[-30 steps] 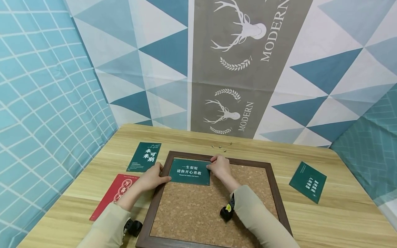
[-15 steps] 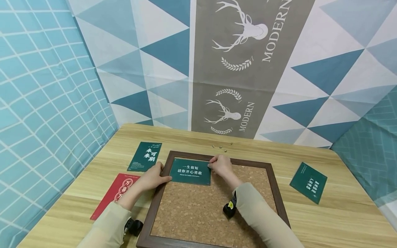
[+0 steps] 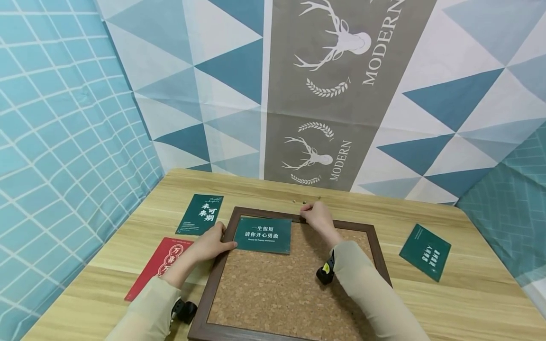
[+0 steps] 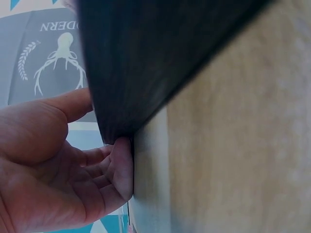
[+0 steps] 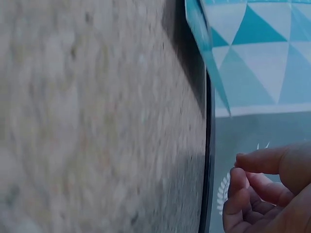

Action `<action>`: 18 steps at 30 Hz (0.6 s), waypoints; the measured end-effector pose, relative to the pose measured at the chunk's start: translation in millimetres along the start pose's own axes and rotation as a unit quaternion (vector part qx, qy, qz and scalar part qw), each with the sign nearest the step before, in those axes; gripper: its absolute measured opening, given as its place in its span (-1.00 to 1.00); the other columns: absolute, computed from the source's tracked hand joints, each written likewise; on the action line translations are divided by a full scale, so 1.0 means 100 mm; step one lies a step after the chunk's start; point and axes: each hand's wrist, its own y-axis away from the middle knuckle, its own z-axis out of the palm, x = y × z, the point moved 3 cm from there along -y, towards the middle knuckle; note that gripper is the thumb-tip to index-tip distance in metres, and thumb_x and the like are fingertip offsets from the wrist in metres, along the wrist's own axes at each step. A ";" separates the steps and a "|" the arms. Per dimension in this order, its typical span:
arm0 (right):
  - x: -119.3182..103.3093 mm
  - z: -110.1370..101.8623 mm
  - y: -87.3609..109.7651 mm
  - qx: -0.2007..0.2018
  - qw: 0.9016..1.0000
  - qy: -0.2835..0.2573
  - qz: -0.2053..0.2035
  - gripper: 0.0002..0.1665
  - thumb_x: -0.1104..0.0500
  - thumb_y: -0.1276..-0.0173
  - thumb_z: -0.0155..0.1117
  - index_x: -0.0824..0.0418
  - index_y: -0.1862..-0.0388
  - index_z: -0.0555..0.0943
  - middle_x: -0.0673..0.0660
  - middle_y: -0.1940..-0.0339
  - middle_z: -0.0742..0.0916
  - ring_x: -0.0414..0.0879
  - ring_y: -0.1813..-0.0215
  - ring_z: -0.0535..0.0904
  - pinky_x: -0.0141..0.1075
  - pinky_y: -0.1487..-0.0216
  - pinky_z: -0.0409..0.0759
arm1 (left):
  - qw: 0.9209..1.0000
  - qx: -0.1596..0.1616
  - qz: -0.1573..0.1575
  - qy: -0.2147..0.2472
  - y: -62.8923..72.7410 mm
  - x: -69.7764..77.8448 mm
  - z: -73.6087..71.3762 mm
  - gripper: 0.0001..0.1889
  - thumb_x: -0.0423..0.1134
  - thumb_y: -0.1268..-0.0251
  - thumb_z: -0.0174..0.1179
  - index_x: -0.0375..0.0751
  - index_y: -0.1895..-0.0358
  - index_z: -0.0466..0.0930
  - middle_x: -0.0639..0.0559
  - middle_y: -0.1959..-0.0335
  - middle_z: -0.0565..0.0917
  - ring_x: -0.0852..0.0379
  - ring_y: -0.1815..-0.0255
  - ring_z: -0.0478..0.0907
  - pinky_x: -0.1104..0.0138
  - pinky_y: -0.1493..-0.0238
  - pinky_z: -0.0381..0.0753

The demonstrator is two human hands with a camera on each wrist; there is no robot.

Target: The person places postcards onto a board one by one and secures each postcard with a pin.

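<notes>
L hand (image 3: 210,244): rested on cork board (image 3: 273,289) frame's left edge, thumb pressed on green card (image 3: 263,235); fingers relaxed (not curled round anything).
R hand (image 3: 316,216): left card's top-right corner since half a sec ago; reached past frame's top edge to small pins (image 3: 302,202) on table (image 3: 469,293); fingers curled, pinch unclear.
Card: flat in board's upper-left; prob. ready for pinning.

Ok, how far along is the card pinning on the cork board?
Done: one green card lies at the cork board's top left corner; whether it is pinned cannot be told. In hand: the left hand holds that card's left edge, while the right hand reaches the small pins beyond the frame. Left: another green card, a red card and a third green card lie on the table.
</notes>
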 end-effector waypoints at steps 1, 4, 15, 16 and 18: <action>0.01 -0.01 -0.01 0.004 1.000 0.003 0.000 -0.87 0.20 -0.26 0.17 0.22 0.33 0.63 0.14 0.36 0.67 -0.09 0.46 0.51 -0.32 0.49 0.41 | 1.000 -0.001 0.001 0.001 0.00 0.00 0.00 -0.62 -0.16 -0.16 0.21 -0.38 0.17 0.29 -0.10 0.44 0.45 0.11 0.51 0.37 0.31 0.50 0.33; 0.07 -0.04 -0.05 0.015 1.000 0.009 0.005 -0.86 0.21 -0.26 0.15 0.24 0.32 0.63 0.17 0.31 0.68 -0.07 0.41 0.53 -0.31 0.46 0.42 | 1.000 -0.003 0.005 0.004 0.00 0.00 0.00 -0.62 -0.16 -0.17 0.20 -0.38 0.18 0.28 -0.10 0.45 0.44 0.11 0.52 0.36 0.31 0.51 0.33; 0.22 -0.09 -0.13 0.044 0.999 0.013 0.020 -0.85 0.25 -0.20 0.19 0.27 0.30 0.64 0.20 0.22 0.69 0.07 0.19 0.56 -0.18 0.24 0.47 | 1.000 -0.010 0.012 0.011 0.02 0.00 -0.02 -0.62 -0.16 -0.17 0.20 -0.38 0.19 0.28 -0.09 0.47 0.43 0.13 0.55 0.35 0.32 0.53 0.33; 0.23 -0.09 -0.14 0.047 0.999 0.016 0.017 -0.86 0.25 -0.20 0.19 0.27 0.30 0.64 0.20 0.24 0.69 0.07 0.20 0.56 -0.18 0.24 0.47 | 1.000 -0.009 0.012 0.011 0.02 0.00 -0.02 -0.62 -0.16 -0.17 0.20 -0.38 0.19 0.28 -0.09 0.48 0.43 0.12 0.56 0.35 0.32 0.54 0.33; 0.24 -0.09 -0.15 0.054 0.998 0.023 0.012 -0.86 0.26 -0.19 0.18 0.27 0.31 0.64 0.20 0.27 0.69 0.07 0.21 0.55 -0.17 0.24 0.47 | 1.000 -0.009 0.014 0.013 0.02 0.01 -0.03 -0.63 -0.17 -0.18 0.20 -0.38 0.19 0.28 -0.10 0.48 0.43 0.12 0.56 0.34 0.32 0.54 0.32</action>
